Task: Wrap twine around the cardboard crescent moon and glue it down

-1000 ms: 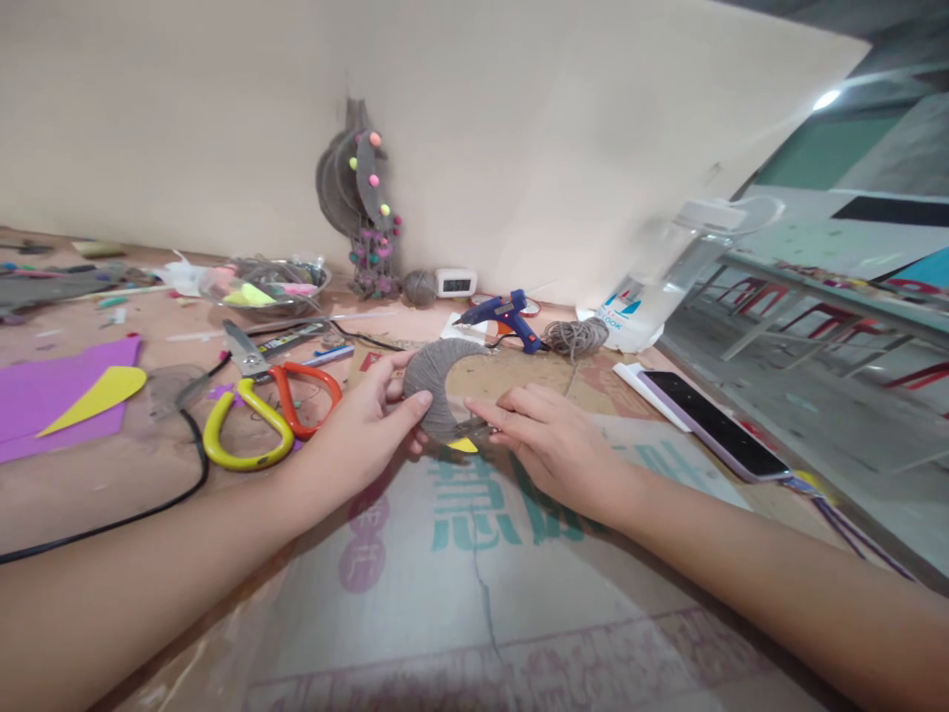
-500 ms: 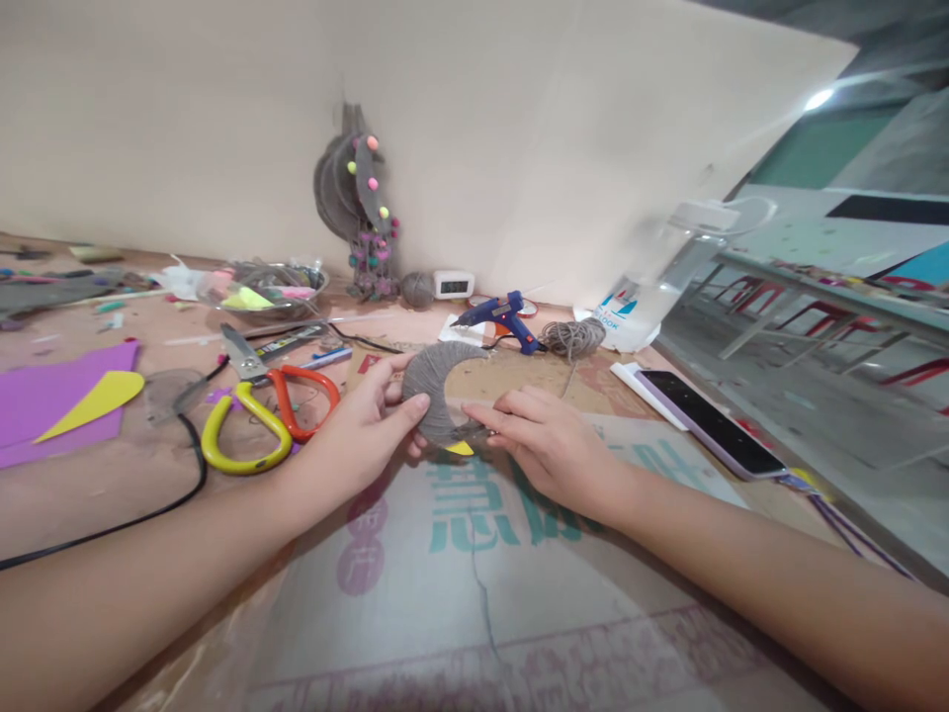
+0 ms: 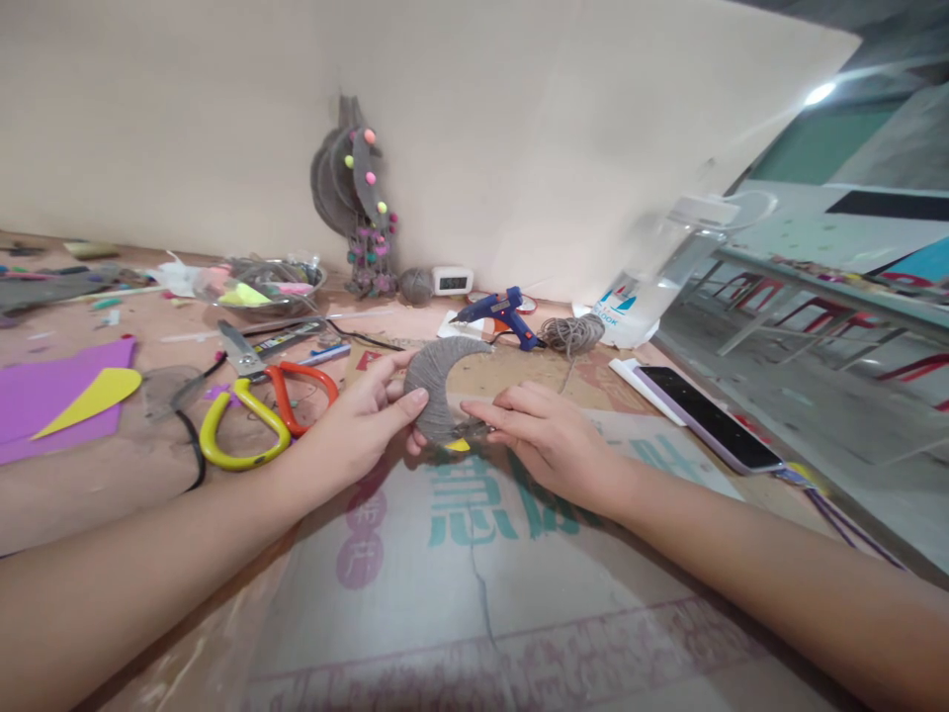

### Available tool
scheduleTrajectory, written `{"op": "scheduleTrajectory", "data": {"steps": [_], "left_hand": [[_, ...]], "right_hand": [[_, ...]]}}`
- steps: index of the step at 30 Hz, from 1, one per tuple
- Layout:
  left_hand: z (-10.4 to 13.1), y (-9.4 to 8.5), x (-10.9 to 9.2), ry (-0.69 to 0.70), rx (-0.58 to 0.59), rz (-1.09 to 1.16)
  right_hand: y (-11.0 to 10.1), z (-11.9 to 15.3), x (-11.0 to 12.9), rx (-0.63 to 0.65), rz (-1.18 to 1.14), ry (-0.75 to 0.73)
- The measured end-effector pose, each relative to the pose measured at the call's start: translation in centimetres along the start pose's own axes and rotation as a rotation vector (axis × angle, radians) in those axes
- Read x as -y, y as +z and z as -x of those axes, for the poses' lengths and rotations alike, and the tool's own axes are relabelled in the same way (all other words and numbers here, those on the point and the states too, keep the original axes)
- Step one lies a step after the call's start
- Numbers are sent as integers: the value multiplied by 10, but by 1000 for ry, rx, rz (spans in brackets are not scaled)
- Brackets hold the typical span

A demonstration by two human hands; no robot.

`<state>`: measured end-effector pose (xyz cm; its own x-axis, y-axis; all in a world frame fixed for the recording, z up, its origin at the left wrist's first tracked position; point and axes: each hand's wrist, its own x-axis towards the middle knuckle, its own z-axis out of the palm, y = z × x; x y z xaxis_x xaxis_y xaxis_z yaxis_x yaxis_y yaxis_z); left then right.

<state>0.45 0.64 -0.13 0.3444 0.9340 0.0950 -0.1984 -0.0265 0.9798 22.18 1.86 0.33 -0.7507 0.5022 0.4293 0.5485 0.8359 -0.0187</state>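
A crescent wrapped in grey yarn [image 3: 434,388] is held upright above a printed cardboard sheet [image 3: 415,633]. My left hand [image 3: 382,410] grips its left side, thumb on the front and fingers behind. At the lower right tip, my right hand [image 3: 530,430] is closed in a pinch; what lies between its fingertips is too small to make out. A small yellow piece [image 3: 458,445] shows at the crescent's lower edge. The grey yarn ball [image 3: 572,334] lies behind, with a strand running down from it.
Scissors with yellow and red handles [image 3: 244,425] lie on the left, beside purple sheets [image 3: 59,396]. At the back are a blue glue gun [image 3: 504,314], a small clock [image 3: 452,281] and a clear bottle [image 3: 652,267]. A phone [image 3: 708,417] rests at the right edge.
The view has shifted very slightly. The crescent has tilted a little in my left hand, and both hands keep nearly the same place.
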Motion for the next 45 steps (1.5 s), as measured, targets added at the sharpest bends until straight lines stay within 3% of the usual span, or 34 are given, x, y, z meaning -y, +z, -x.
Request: {"op": "scheduleTrajectory", "data": {"steps": [15,27,32,37,41,45], "left_hand": [[0,1,3,-21,-8,22],[1,0,4,21,4,-33],[-1,-2,9,33,1,-79],[-3,-2,9,31,-52,-65],[-1,-1,8,11,-65,-58],[1,0,7,-11,-58,-42]], "right_hand": [[-6,4,0,-76,-77,54],[-8,5,4,-42,-82,43],[-8,0,-17,-197,-179,220],[4,-4,-39,-107,-150,298],[0,-5,-28,-127,-219,265],[-9,-5,-4,-39,-299,207]]}}
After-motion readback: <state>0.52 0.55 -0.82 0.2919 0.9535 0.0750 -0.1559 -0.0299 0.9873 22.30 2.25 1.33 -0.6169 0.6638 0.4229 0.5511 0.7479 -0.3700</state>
